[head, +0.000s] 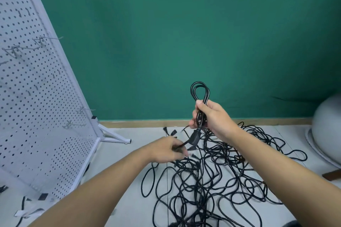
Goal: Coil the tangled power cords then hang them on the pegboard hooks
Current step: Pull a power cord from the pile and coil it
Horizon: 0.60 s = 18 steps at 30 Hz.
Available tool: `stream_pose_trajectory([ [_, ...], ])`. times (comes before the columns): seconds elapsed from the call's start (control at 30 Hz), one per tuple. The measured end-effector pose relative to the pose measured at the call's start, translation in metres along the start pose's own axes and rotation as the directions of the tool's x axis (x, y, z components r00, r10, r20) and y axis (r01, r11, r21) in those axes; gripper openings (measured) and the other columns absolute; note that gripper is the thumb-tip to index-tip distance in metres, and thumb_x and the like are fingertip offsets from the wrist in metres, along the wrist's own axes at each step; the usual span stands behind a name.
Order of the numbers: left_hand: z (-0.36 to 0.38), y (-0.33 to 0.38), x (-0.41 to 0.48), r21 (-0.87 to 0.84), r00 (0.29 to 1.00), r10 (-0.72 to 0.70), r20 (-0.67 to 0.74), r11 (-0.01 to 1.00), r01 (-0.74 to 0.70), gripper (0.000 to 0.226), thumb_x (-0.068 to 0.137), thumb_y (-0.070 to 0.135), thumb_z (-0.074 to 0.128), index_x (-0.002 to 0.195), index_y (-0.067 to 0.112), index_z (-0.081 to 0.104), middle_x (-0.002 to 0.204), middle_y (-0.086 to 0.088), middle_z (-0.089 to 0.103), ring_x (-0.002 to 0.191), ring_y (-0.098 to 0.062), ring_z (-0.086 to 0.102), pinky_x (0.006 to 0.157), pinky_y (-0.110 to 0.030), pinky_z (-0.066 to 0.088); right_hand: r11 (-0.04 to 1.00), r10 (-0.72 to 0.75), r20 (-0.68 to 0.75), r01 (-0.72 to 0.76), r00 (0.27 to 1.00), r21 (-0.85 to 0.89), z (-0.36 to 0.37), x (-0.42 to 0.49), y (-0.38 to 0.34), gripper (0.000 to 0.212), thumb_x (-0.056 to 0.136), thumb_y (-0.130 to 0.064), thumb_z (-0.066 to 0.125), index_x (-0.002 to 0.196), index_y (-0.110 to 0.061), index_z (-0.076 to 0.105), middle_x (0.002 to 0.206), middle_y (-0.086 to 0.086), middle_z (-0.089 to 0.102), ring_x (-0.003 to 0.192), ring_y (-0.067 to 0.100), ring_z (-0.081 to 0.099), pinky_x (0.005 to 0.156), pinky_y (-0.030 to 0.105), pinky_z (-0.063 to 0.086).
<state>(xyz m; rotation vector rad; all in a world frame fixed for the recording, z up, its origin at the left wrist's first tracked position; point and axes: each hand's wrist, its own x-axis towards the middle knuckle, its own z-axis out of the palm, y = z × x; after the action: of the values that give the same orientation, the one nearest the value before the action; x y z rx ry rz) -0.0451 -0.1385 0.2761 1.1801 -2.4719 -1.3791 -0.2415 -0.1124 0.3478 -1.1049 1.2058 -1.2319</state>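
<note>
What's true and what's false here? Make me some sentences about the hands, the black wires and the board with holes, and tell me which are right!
1. The right hand grips a looped cord. True.
2. The pegboard stands on the person's right. False: it stands on the left.
3. The tangled cords lie in a pile on the floor. True.
4. Coiled cords already hang on the hooks. False: the hooks in view are bare.
5. The left hand is higher than the right hand. False: it is lower, by the pile, pinching a strand that runs up to the looped cord.
</note>
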Motion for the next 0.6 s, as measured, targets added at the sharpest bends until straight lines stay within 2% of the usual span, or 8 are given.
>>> stream_pose_trajectory([
  [0.07, -0.002, -0.011, 0.002, 0.1, 0.998, -0.003, -0.063, 0.995, 0.009, 0.01, 0.1, 0.027, 0.065, 0.097, 0.025, 0.074, 0.099, 0.006, 0.077, 0.099, -0.015, 0.07, 0.097, -0.035, 0.053, 0.996, -0.023, -0.056, 0.018, 0.998, -0.086, -0.005, 0.001, 0.001, 0.024, 0.111, -0.028, 0.045, 0.093, -0.012, 0.048, 0.07, 0.002, 0.062, 0.059, 0.024, 0.063, 0.067, 0.038, 0.053],
  [0.13, -0.007, -0.018, 0.001, 0.119, 0.992, -0.038, -0.118, 0.992, 0.052, 0.013, 0.1, 0.034, 0.065, 0.091, 0.029, 0.072, 0.096, 0.0, 0.077, 0.092, -0.021, 0.069, 0.089, -0.034, 0.055, 0.967, -0.066, -0.116, 0.035, 0.991, -0.254, -0.009, 0.0, 0.003, 0.025, 0.11, -0.029, 0.045, 0.092, -0.012, 0.049, 0.07, 0.0, 0.065, 0.056, 0.024, 0.064, 0.065, 0.036, 0.05],
  [0.23, -0.016, -0.015, -0.002, 0.124, 0.973, 0.005, -0.231, 0.992, 0.025, 0.02, 0.099, 0.033, 0.067, 0.078, 0.032, 0.068, 0.088, -0.001, 0.075, 0.077, -0.016, 0.06, 0.073, -0.028, 0.047, 0.818, -0.113, -0.127, 0.02, 0.985, -0.575, -0.013, -0.002, 0.006, 0.027, 0.11, -0.031, 0.044, 0.094, -0.01, 0.053, 0.076, 0.001, 0.074, 0.062, 0.023, 0.072, 0.061, 0.03, 0.048],
  [0.3, -0.022, -0.005, -0.006, 0.068, 0.945, 0.048, -0.322, 0.997, -0.027, 0.018, 0.097, 0.031, 0.069, 0.08, 0.026, 0.072, 0.082, 0.002, 0.074, 0.075, -0.015, 0.065, 0.071, -0.03, 0.048, 0.769, -0.071, -0.112, -0.018, 0.991, -0.64, -0.016, -0.003, 0.008, 0.024, 0.109, -0.031, 0.045, 0.099, -0.01, 0.054, 0.083, 0.001, 0.077, 0.066, 0.019, 0.075, 0.062, 0.029, 0.048],
  [0.37, -0.027, 0.004, -0.008, -0.014, 0.916, 0.072, -0.395, 0.996, -0.085, 0.016, 0.096, 0.03, 0.071, 0.083, 0.022, 0.075, 0.072, 0.0, 0.073, 0.066, -0.022, 0.07, 0.06, -0.032, 0.049, 0.789, 0.001, -0.085, -0.053, 0.996, -0.612, -0.02, -0.003, 0.009, 0.023, 0.109, -0.03, 0.047, 0.101, -0.009, 0.053, 0.085, 0.002, 0.078, 0.071, 0.02, 0.077, 0.064, 0.034, 0.054],
  [0.43, -0.03, 0.014, -0.01, -0.034, 0.886, 0.081, -0.457, 0.994, -0.108, 0.015, 0.095, 0.028, 0.073, 0.086, 0.017, 0.078, 0.06, 0.003, 0.067, 0.049, -0.011, 0.062, 0.049, -0.02, 0.041, 0.787, 0.088, -0.015, -0.079, 0.996, -0.612, -0.018, -0.005, 0.009, 0.025, 0.109, -0.032, 0.049, 0.106, -0.008, 0.055, 0.087, 0.002, 0.079, 0.075, 0.019, 0.078, 0.074, 0.043, 0.06],
  [0.5, -0.034, 0.021, -0.008, 0.008, 0.836, 0.137, -0.532, 0.988, -0.157, 0.013, 0.092, 0.027, 0.077, 0.088, 0.016, 0.081, 0.063, 0.008, 0.065, 0.049, -0.002, 0.054, 0.053, -0.012, 0.038, 0.705, 0.134, 0.053, -0.058, 0.99, -0.706, -0.016, -0.008, 0.009, 0.03, 0.108, -0.04, 0.048, 0.108, -0.011, 0.057, 0.088, -0.003, 0.079, 0.071, 0.012, 0.075, 0.077, 0.04, 0.056],
  [0.6, -0.04, 0.026, -0.007, 0.153, 0.769, 0.251, -0.588, 0.968, -0.199, 0.013, 0.089, 0.033, 0.079, 0.095, 0.023, 0.084, 0.081, 0.011, 0.067, 0.07, 0.001, 0.056, 0.066, -0.014, 0.038, 0.678, 0.109, 0.102, 0.001, 0.989, -0.735, -0.013, -0.008, 0.008, 0.035, 0.107, -0.047, 0.045, 0.108, -0.016, 0.061, 0.084, -0.008, 0.077, 0.068, 0.011, 0.061, 0.072, 0.036, 0.051],
])
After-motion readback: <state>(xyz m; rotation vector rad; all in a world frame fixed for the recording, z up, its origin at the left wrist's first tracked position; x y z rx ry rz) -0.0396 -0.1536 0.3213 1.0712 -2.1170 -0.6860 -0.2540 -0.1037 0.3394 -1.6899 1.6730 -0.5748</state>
